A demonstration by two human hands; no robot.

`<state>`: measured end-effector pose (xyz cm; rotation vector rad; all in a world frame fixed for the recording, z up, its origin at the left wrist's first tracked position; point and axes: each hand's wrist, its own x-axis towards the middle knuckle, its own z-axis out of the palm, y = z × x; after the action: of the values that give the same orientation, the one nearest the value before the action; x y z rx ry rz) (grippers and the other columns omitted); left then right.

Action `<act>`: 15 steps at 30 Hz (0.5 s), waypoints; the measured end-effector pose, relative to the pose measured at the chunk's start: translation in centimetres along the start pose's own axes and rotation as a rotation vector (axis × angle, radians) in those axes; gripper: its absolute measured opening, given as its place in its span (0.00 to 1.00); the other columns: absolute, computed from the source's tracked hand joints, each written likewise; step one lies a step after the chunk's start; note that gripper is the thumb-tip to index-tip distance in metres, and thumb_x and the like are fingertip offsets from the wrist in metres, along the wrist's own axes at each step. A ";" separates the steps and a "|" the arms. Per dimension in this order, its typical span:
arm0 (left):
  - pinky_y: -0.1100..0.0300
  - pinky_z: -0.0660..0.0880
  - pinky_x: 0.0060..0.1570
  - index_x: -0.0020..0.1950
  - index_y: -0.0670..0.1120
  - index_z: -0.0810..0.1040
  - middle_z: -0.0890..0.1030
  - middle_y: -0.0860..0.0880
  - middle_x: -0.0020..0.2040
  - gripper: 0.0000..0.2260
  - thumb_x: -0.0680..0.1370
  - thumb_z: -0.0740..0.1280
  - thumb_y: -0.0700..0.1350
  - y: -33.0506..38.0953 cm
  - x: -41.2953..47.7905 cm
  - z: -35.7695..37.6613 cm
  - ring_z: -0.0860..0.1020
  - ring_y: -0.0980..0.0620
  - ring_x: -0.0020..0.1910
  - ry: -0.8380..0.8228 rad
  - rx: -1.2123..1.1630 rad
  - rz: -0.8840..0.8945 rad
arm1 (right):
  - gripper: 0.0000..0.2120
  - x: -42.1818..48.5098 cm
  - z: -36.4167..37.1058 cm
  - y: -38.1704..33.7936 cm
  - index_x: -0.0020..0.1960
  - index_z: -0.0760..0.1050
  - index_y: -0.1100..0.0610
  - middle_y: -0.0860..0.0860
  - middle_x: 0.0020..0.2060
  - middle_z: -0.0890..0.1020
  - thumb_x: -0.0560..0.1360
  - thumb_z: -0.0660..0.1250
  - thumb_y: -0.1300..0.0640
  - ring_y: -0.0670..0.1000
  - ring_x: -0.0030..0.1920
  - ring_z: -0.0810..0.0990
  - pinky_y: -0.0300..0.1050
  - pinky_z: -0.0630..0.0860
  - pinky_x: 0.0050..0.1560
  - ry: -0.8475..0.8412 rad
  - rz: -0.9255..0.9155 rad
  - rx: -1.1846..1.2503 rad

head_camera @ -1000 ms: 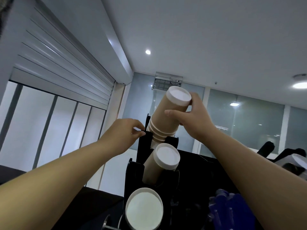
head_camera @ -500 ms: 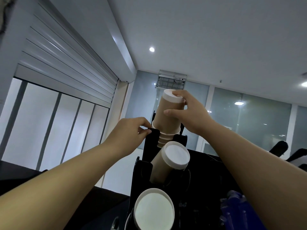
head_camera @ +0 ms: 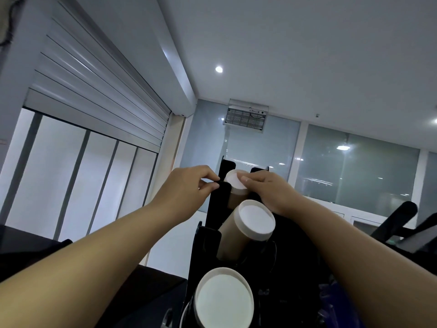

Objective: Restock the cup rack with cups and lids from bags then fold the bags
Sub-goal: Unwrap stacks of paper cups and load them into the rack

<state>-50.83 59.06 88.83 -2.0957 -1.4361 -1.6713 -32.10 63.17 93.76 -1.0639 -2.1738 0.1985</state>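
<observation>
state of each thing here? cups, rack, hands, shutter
top cup stack, seated low in the cup rack
middle cup stack, in the rack, leaning out
bottom cup stack, in the rack, white end facing camera
left hand, pinches the rack's upper edge
right hand, fingertip on top stack's white end
roller shutter, partly raised
</observation>
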 end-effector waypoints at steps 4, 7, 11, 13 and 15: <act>0.75 0.67 0.41 0.55 0.52 0.79 0.78 0.60 0.48 0.07 0.78 0.66 0.46 0.2 -0.3 -0.1 0.76 0.62 0.43 -0.012 -0.016 -0.030 | 0.14 -0.5 -0.9 -0.5 0.51 0.81 0.56 0.47 0.43 0.82 0.81 0.59 0.50 0.45 0.42 0.78 0.39 0.72 0.47 -0.018 0.066 0.129; 0.69 0.68 0.46 0.61 0.53 0.78 0.77 0.58 0.48 0.12 0.78 0.66 0.47 0.8 -1.0 -0.6 0.77 0.60 0.44 -0.058 -0.044 -0.080 | 0.08 -1.4 -1.1 -0.8 0.50 0.79 0.48 0.42 0.44 0.81 0.80 0.61 0.49 0.41 0.45 0.77 0.34 0.69 0.45 0.128 -0.044 0.087; 0.68 0.69 0.43 0.57 0.56 0.78 0.76 0.60 0.51 0.10 0.76 0.68 0.52 1.4 -2.6 -1.4 0.77 0.60 0.44 -0.084 -0.079 -0.104 | 0.05 -3.9 -1.1 -1.2 0.49 0.78 0.46 0.46 0.48 0.80 0.75 0.68 0.46 0.45 0.49 0.78 0.41 0.72 0.49 0.260 -0.152 0.073; 0.65 0.71 0.43 0.54 0.55 0.78 0.77 0.60 0.53 0.09 0.75 0.69 0.53 1.7 -3.5 -1.8 0.77 0.59 0.45 -0.062 -0.124 -0.110 | 0.09 -5.7 -1.1 -1.5 0.52 0.77 0.46 0.46 0.51 0.78 0.73 0.69 0.45 0.44 0.52 0.77 0.38 0.71 0.50 0.251 -0.183 -0.001; 0.60 0.75 0.46 0.51 0.55 0.78 0.79 0.60 0.51 0.08 0.74 0.69 0.54 2.1 -4.4 -2.2 0.78 0.57 0.46 -0.051 -0.180 -0.121 | 0.14 -7.3 -1.1 -2.0 0.57 0.75 0.46 0.46 0.53 0.75 0.73 0.70 0.46 0.44 0.52 0.74 0.37 0.69 0.49 0.188 -0.170 -0.107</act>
<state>-50.70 54.02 87.11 -2.1983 -1.5080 -1.8690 -29.62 56.27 91.65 -0.9106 -2.1089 -0.0930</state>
